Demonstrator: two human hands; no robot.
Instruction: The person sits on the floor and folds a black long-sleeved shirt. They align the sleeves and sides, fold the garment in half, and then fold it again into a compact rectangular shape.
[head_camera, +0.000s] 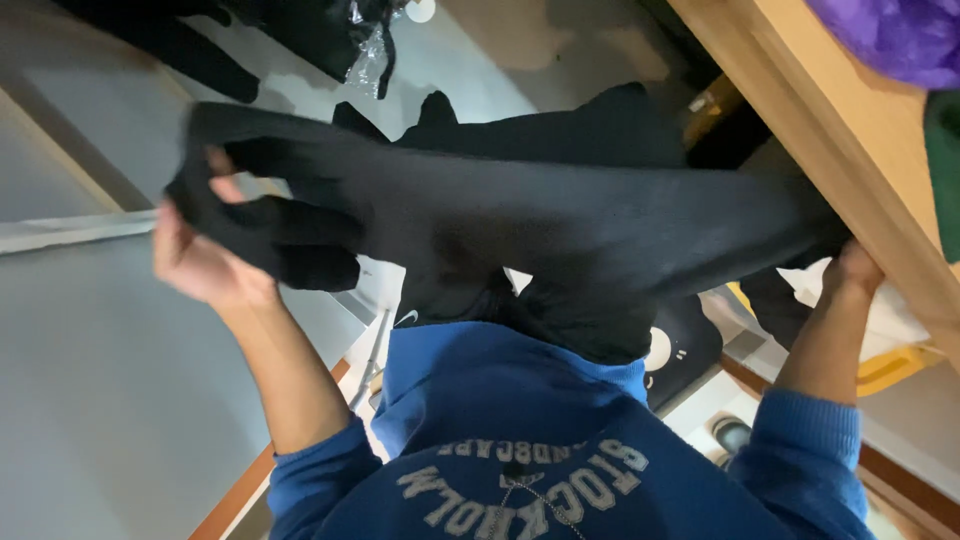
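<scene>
Stretching a black garment (560, 215) out flat, chest-high in front of the blue sweatshirt (520, 450); left hand (195, 255) clenched on one end, right hand (850, 275) gripping the other, keeping it taut.

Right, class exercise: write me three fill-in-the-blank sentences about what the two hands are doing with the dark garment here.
1. Both hands stretch out a garment whose colour is ____.
2. The left hand holds one end; the other end is held by the ____ hand.
3. The person's sweatshirt is ____ in colour.

Missing words: black; right; blue
</scene>
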